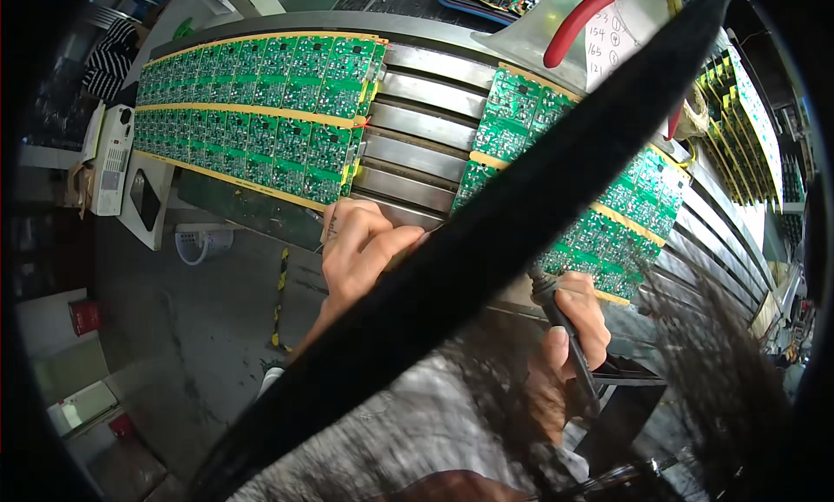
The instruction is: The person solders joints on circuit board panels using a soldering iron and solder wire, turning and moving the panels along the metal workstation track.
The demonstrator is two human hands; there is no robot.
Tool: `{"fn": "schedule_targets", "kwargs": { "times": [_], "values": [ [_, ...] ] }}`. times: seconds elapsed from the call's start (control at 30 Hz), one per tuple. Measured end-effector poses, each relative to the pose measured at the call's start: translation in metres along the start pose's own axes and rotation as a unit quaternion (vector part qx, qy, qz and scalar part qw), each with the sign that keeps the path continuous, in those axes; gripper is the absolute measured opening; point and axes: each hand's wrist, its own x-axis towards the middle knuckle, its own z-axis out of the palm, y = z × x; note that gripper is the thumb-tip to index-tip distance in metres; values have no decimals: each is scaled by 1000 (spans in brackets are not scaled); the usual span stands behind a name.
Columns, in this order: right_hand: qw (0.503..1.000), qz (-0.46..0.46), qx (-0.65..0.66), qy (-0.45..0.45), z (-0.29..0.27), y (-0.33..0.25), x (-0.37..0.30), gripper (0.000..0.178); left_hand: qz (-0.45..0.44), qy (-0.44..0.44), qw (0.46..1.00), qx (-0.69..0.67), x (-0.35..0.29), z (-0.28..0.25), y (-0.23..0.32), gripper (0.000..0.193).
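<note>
My left hand is curled closed by the near edge of the metal slats, between two groups of green circuit boards. Its fingertips meet the black band across the view, so whatever they pinch is hidden. In my right hand is a soldering iron with a black handle and a ribbed collar, held like a pen; the band hides its tip. Just beyond that hand lies the right circuit board panel, partly covered by the band. The left circuit board panels sit stacked, with yellow edge strips.
Red-handled pliers are at the back over a handwritten paper. Several boards stand in a rack at the right. A white side table with a dark phone stands left, a white basket below. Hair blurs the lower right.
</note>
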Motion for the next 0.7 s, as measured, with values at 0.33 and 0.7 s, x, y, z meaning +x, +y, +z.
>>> {"fn": "schedule_targets", "kwargs": {
  "times": [0.33,0.7],
  "values": [
    [999,4,-34,-22,10,-3,5,24,10,5,1000,-1,5,1,2,14],
    [991,6,-95,-89,12,-18,7,24,3,1,1000,2,8,7,3,17]
  ]
}}
